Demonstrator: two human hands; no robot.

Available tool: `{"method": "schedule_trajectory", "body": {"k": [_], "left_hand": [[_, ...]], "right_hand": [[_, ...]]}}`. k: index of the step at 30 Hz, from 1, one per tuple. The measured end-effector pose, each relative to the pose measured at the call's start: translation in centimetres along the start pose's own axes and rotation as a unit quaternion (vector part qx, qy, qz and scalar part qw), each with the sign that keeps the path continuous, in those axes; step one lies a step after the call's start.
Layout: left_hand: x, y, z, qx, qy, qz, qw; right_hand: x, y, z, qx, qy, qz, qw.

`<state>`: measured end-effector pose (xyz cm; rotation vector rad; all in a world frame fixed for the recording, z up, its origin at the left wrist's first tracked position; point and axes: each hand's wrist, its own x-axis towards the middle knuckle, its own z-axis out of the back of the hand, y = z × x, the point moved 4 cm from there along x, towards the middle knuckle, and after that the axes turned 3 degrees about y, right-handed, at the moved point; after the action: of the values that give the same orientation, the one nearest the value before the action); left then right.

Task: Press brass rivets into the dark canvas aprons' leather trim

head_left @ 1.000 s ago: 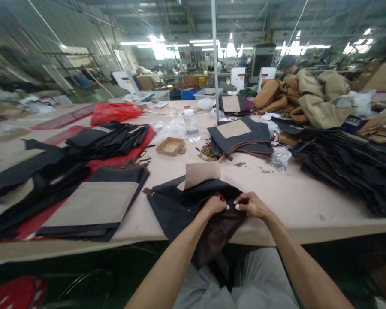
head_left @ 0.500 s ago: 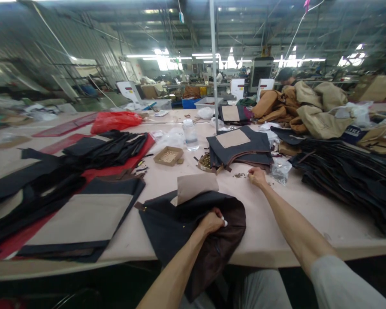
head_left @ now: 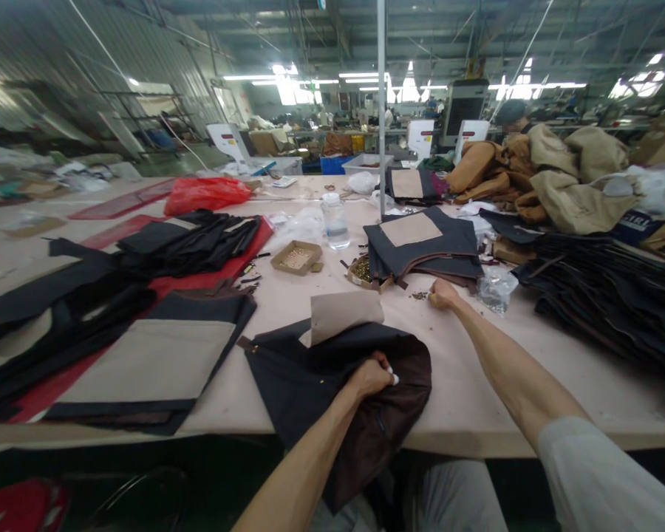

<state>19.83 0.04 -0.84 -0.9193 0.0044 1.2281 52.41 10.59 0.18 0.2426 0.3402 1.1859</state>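
My left hand [head_left: 374, 375] is closed on a dark fabric panel [head_left: 288, 362] with a brown underside and a beige patch [head_left: 346, 316]. White coverings show on its fingertips. The panel is bunched and partly turned over, hanging off the table's front edge. A small brass-coloured stud shows on its dark face, and a brown tab sticks out at its left corner. Further right, my right hand [head_left: 444, 294] rests on the table with fingers pressed together, beside a small pile of metal pieces [head_left: 419, 295]. Whatever its fingertips hold is hidden.
Behind stand a cardboard tray [head_left: 296, 258], a box of brassy pieces [head_left: 360, 272] and a clear bottle [head_left: 335, 222]. Folded dark panels [head_left: 432, 244] lie near a plastic bag [head_left: 497, 288]. Stacks of dark fabric [head_left: 615, 310] flank both sides. A metal pole [head_left: 382, 111] rises mid-table.
The view has shifted slightly, so the table appears a little higher and further right. Both hands keep nearly the same places, the left still gripping the fabric panel.
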Motion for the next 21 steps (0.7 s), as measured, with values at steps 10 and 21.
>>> {"method": "schedule_trajectory", "body": {"k": [10, 21], "left_hand": [[-0.2, 0.1, -0.8, 0.0, 0.013, -0.036, 0.999], [-0.9, 0.0, -1.2, -0.014, 0.033, -0.06, 0.998]], "right_hand": [[-4.4, 1.7, 1.6, -0.046, 0.004, 0.04, 0.998], [-27.3, 7.3, -3.9, 0.106, -0.033, 0.265, 0.958]]}}
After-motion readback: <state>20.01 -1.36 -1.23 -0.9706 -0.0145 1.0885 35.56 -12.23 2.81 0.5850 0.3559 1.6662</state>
